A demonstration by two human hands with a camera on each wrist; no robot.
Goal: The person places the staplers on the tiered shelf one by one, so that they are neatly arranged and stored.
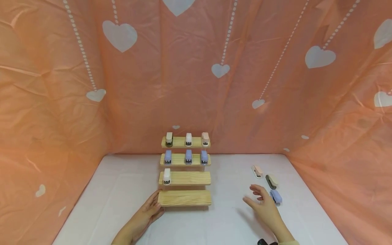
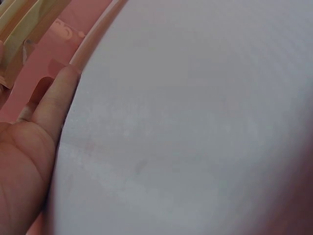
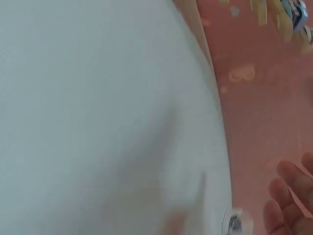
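A stepped wooden display rack (image 1: 184,198) stands on the table, and my left hand (image 1: 150,209) holds the left end of its lowest step. Part of that hand (image 2: 27,156) shows in the left wrist view, with the rack's edge (image 2: 29,34) at the upper left. My right hand (image 1: 265,207) is over the table at the right with fingers spread and loosely bent, holding nothing. Nearest to it lies a blue-purple mini stapler (image 1: 276,196); beyond are a cream and dark green stapler (image 1: 272,181) and a pink stapler (image 1: 257,171).
A white stapler (image 1: 166,176) sits on the rack's third step down. Three blue-purple staplers (image 1: 188,156) line the second step. On the top step are cream, white (image 1: 188,139) and pink staplers. A pink heart-patterned cloth (image 1: 190,102) surrounds the white table (image 1: 229,224).
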